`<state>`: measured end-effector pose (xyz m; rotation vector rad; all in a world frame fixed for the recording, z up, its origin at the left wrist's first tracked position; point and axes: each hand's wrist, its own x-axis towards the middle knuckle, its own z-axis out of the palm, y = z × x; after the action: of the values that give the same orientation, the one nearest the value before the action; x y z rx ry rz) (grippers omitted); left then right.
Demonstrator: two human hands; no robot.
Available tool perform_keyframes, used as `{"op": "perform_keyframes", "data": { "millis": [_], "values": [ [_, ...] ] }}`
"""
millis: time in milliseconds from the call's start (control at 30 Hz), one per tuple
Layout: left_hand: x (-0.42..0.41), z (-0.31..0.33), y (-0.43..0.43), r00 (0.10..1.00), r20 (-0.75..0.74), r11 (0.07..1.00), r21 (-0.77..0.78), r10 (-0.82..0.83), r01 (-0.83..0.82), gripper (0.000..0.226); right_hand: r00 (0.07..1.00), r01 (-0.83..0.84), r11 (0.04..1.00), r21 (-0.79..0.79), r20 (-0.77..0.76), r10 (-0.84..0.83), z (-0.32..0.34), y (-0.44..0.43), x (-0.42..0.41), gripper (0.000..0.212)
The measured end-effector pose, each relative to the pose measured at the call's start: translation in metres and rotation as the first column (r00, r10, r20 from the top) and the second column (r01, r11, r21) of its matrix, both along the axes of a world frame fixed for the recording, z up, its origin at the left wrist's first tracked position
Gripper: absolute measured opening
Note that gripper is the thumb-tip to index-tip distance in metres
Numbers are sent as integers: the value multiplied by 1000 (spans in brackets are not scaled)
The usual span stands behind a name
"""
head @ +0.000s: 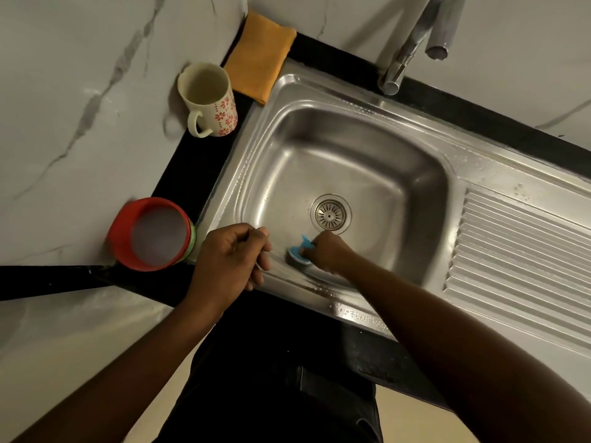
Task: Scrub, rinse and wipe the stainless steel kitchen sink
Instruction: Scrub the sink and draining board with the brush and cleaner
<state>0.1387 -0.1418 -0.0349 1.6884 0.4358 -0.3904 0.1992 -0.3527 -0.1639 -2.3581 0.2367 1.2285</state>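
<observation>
The stainless steel sink (pixel 358 148) has a square basin with a round drain (pixel 330 213) and a ribbed drainboard (pixel 524 260) to the right. My right hand (pixel 327 251) is down inside the basin at its near wall, closed around a blue scrubber (pixel 297 252) pressed against the steel. My left hand (pixel 230 257) rests on the sink's near left rim, fingers curled with nothing visible in them. Water drops and a pale smear lie on the near rim.
A chrome tap (pixel 412 43) stands behind the basin. A folded orange cloth (pixel 259 57) lies at the back left corner. A cream mug with red flowers (pixel 208 99) and a red round container (pixel 150 233) stand on the black counter to the left.
</observation>
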Motion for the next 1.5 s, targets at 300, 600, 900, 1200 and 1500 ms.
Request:
{"op": "perform_keyframes", "data": {
  "millis": [300,600,900,1200,1500],
  "values": [
    [1,-5,0,999,-22,999,-13,-37,37,31,968,-248,903,-350,-119,220,20,-92,-17,43],
    [-3,-1,11,1000,-13,1000,0,-9,9,31,999,26,998,56,-49,-23,-15,28,26,36],
    [-11,-8,29,999,-35,999,15,39,-39,32,984,-170,964,-205,-86,155,-8,-68,-8,35],
    [-14,-7,51,994,-50,995,7,100,-100,28,981,191,929,316,-86,-173,77,12,33,31],
    [-46,-8,86,953,-169,968,21,251,-251,36,908,-188,875,445,418,-17,157,94,30,35]
  ]
}}
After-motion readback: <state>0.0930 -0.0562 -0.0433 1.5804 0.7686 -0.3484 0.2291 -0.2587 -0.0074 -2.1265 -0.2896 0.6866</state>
